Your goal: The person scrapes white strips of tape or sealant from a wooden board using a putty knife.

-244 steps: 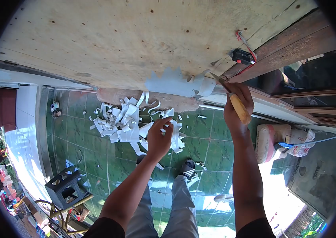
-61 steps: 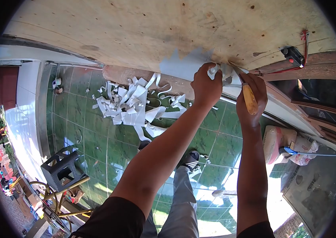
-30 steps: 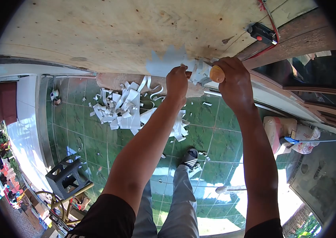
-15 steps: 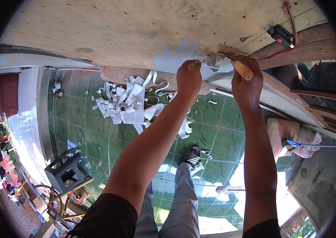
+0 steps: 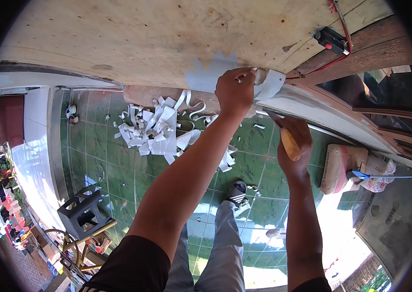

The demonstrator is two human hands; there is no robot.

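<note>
Near the edge of the wooden board [image 5: 142,39], my left hand [image 5: 235,92] pinches a pale grey sheet [image 5: 270,86], whose right end curls up. Part of that sheet with a jagged outline lies flat on the board to the left of the hand. Lower and to the right, my right hand [image 5: 296,146] is closed round the yellow wooden handle of a knife [image 5: 290,144]. Its dark blade points up and left, apart from the sheet.
White scraps [image 5: 155,127] lie heaped on green tiles [image 5: 111,168] below the board. A black stool [image 5: 83,212] stands at the lower left, sacks [image 5: 344,167] at the right. A black device with a red button [image 5: 331,41] hangs at the upper right.
My right hand has moved down, away from the board, with the knife. My left hand has shifted slightly right along the sheet, and the sheet's right end now shows uncovered.
</note>
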